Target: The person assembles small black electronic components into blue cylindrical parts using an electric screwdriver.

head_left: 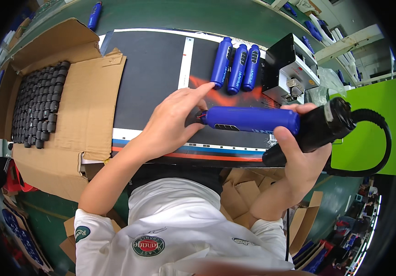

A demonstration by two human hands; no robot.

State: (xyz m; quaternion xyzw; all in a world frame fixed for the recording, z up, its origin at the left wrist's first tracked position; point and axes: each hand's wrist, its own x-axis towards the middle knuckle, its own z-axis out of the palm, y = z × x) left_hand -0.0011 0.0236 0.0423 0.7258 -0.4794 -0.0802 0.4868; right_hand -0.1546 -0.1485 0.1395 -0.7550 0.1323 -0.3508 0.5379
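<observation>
A blue cylindrical housing with a slotted dark panel lies level across the middle, red and dark wires showing at its left end. My right hand is closed round the housing's right end and also holds a black corded hand tool. Beside the wired end is my left hand, thumb and index finger spread apart; some of its fingers are hidden. Its index fingertip reaches the lower end of the leftmost of three blue housings lying side by side on the dark mat.
On the left, an open cardboard box holds rows of small black cylindrical parts. A black and silver machine stands at the back right, near a bright green board. The tool's thick black cable loops at the right. Another blue housing lies farther back.
</observation>
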